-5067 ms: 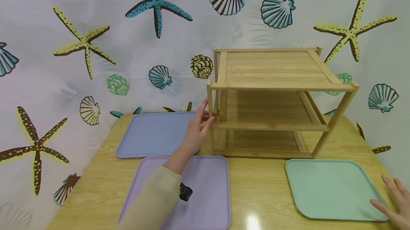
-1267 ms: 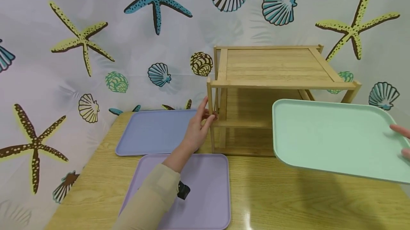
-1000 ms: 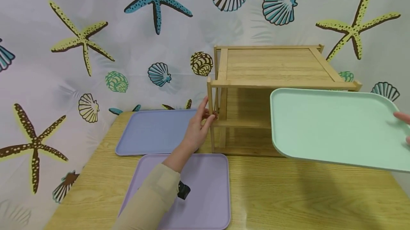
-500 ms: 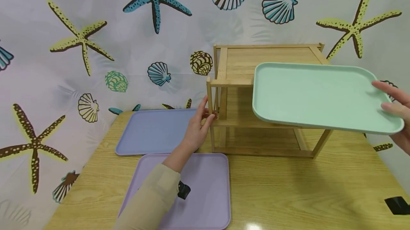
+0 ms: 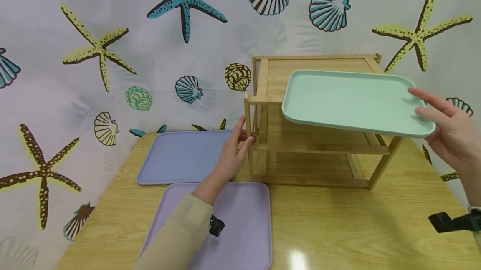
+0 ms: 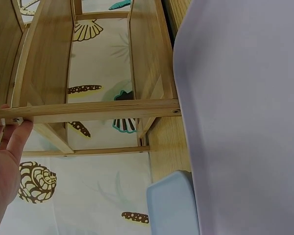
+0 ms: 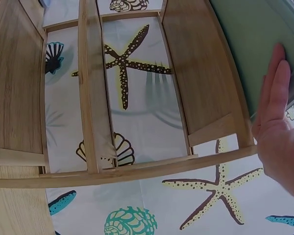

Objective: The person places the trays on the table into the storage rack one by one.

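Mint-green, plastic-looking rectangular tray (image 5: 351, 102), bare, hangs at 3 o'clock, seemingly over the 3-shelf pale wooden rack (image 5: 319, 149), the right hand (image 5: 452, 130) pinching 1 end. The left hand (image 5: 230, 153) grips a rack post (image 5: 247, 113); best brace firmly, tray level. Lilac rectangular tray (image 5: 246, 228) at 6 o'clock, blue rectangular tray (image 5: 184, 157) at 8: no contents visible.
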### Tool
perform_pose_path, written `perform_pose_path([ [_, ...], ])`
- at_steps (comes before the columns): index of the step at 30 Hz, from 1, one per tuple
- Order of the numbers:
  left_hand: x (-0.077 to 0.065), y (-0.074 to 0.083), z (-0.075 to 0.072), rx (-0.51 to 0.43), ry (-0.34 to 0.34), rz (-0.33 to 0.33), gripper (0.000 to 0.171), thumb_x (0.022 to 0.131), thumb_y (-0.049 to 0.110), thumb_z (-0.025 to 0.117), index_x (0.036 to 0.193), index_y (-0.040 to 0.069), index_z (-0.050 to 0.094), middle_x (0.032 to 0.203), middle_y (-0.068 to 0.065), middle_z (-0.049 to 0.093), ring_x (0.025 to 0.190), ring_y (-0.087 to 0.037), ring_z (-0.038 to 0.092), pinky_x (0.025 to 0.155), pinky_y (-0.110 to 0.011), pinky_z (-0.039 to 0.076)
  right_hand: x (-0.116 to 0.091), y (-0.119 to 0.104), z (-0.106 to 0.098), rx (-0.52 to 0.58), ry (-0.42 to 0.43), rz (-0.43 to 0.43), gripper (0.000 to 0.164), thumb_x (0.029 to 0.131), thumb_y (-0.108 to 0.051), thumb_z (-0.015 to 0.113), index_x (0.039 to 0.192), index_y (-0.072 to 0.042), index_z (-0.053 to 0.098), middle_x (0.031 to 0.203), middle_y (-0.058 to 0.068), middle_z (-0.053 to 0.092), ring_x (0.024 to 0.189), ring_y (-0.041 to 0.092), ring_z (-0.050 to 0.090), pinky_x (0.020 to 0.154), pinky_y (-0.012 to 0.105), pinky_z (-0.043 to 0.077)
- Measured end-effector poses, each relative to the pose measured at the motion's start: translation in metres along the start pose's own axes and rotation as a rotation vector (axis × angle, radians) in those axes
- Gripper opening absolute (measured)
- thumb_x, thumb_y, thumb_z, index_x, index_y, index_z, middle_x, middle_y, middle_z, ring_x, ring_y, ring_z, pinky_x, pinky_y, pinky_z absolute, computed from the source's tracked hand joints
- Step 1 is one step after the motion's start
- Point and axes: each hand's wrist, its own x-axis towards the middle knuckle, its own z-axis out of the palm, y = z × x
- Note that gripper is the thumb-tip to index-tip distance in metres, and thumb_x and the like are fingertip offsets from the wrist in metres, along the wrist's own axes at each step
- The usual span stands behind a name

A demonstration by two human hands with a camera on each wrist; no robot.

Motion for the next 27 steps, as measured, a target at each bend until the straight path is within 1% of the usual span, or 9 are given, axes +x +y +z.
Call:
perform_pose_path([
  [3, 0.0, -0.001, 0.001, 0.011, -0.003, 0.0, 0.06, 0.102, 0.007, 0.05, 0.154, 0.007, 0.021, 0.105, -0.02, 0.061, 0.101, -0.036, 0.062, 0.076, -0.046, 0.055, 0.004, 0.001, 0.004, -0.03, 0.021, 0.025, 0.042, 0.1, 0.006, 0.045, 0.138, -0.01, 0.055, 0.16, 0.004, -0.003, 0.092, 0.016, 0.068, 0.072, 0.021, 0.054],
  [6, 0.0, -0.001, 0.002, 0.025, -0.005, 0.006, 0.06, 0.102, 0.007, 0.05, 0.154, 0.007, 0.021, 0.104, -0.019, 0.061, 0.101, -0.035, 0.062, 0.076, -0.045, 0.055, 0.007, 0.002, 0.008, -0.073, 0.061, 0.052, 0.042, 0.099, 0.004, 0.049, 0.136, -0.013, 0.057, 0.16, 0.003, -0.004, 0.09, 0.014, 0.067, 0.071, 0.02, 0.054],
  [11, 0.0, -0.002, 0.002, 0.024, -0.003, 0.026, 0.06, 0.102, 0.007, 0.05, 0.154, 0.007, 0.021, 0.105, -0.019, 0.062, 0.099, -0.035, 0.062, 0.075, -0.046, 0.054, 0.009, 0.002, 0.016, -0.146, 0.123, 0.089, 0.041, 0.097, -0.001, 0.056, 0.134, -0.018, 0.06, 0.157, 0.006, 0.008, 0.084, 0.012, 0.067, 0.066, 0.019, 0.053],
  [15, 0.001, -0.003, 0.002, 0.031, 0.0, 0.034, 0.06, 0.102, 0.007, 0.05, 0.154, 0.007, 0.021, 0.105, -0.019, 0.062, 0.099, -0.034, 0.063, 0.077, -0.046, 0.053, 0.01, 0.0, 0.019, -0.194, 0.128, 0.1, 0.042, 0.097, -0.004, 0.058, 0.136, -0.02, 0.058, 0.154, 0.009, 0.011, 0.079, 0.012, 0.066, 0.061, 0.021, 0.053],
  [18, 0.001, -0.003, 0.002, 0.025, -0.003, 0.023, 0.06, 0.102, 0.008, 0.05, 0.154, 0.007, 0.02, 0.105, -0.019, 0.061, 0.1, -0.034, 0.062, 0.077, -0.046, 0.054, 0.011, -0.002, 0.021, -0.281, 0.131, 0.105, 0.041, 0.097, -0.008, 0.059, 0.136, -0.02, 0.057, 0.148, 0.012, 0.019, 0.076, 0.011, 0.066, 0.059, 0.022, 0.053],
  [19, 0.001, -0.003, 0.002, 0.02, -0.004, 0.016, 0.06, 0.102, 0.008, 0.05, 0.154, 0.008, 0.02, 0.106, -0.019, 0.061, 0.1, -0.034, 0.062, 0.077, -0.047, 0.054, 0.012, -0.002, 0.022, -0.319, 0.133, 0.105, 0.041, 0.097, -0.01, 0.06, 0.137, -0.02, 0.056, 0.145, 0.012, 0.025, 0.076, 0.011, 0.067, 0.059, 0.022, 0.053],
  [23, 0.0, -0.001, 0.002, 0.013, -0.009, -0.01, 0.06, 0.102, 0.009, 0.049, 0.155, 0.008, 0.02, 0.109, -0.02, 0.059, 0.104, -0.036, 0.06, 0.077, -0.048, 0.054, 0.015, -0.005, 0.026, -0.462, 0.14, 0.107, 0.048, 0.097, -0.018, 0.061, 0.143, -0.013, 0.048, 0.123, 0.001, 0.047, 0.074, 0.009, 0.068, 0.06, 0.023, 0.055],
  [25, 0.0, -0.001, 0.001, 0.018, -0.009, -0.015, 0.06, 0.102, 0.009, 0.049, 0.155, 0.008, 0.02, 0.109, -0.021, 0.059, 0.104, -0.036, 0.06, 0.077, -0.048, 0.054, 0.016, -0.005, 0.027, -0.494, 0.141, 0.109, 0.054, 0.097, -0.02, 0.06, 0.147, -0.008, 0.041, 0.114, -0.005, 0.052, 0.072, 0.009, 0.068, 0.06, 0.023, 0.055],
  [27, 0.0, -0.001, 0.001, 0.028, -0.008, -0.012, 0.06, 0.102, 0.008, 0.049, 0.154, 0.007, 0.02, 0.108, -0.021, 0.059, 0.104, -0.036, 0.06, 0.076, -0.046, 0.054, 0.016, -0.005, 0.027, -0.508, 0.139, 0.107, 0.058, 0.098, -0.021, 0.06, 0.149, -0.005, 0.037, 0.111, -0.007, 0.053, 0.071, 0.01, 0.069, 0.059, 0.024, 0.055],
])
